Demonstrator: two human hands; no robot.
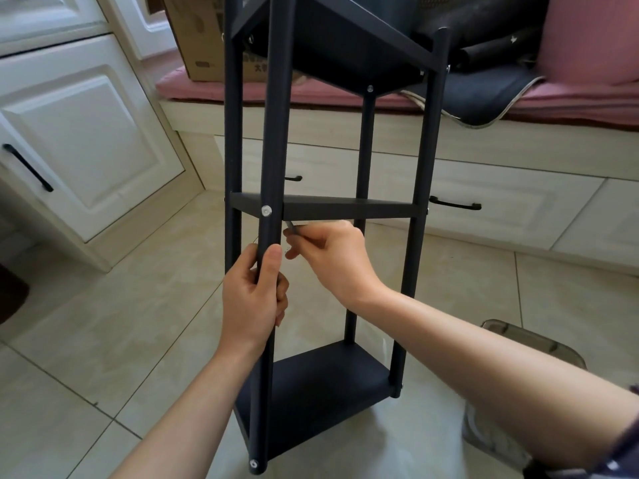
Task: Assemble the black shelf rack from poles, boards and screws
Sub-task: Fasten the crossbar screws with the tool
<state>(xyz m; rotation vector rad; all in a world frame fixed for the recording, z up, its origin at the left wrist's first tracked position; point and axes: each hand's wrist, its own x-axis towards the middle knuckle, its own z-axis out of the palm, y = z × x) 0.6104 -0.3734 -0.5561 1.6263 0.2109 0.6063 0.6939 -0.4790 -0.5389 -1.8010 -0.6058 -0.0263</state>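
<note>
At frame centre, the left hand (pixel 254 292) clasps the front pole (pixel 268 188) to steady the rack, while the right hand (pixel 332 250) pinches a small tool (pixel 292 228) beneath the middle board (pixel 345 209).

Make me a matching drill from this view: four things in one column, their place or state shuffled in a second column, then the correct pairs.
Column one:
1. left hand
2. right hand
3. bottom board
4. cardboard box

Column two:
A. sits on the pink cushion behind the rack
B. grips the near front pole
C. lies low, near the tiled floor
D. holds a small tool just under the middle board

Pairs: 1-B, 2-D, 3-C, 4-A
</note>
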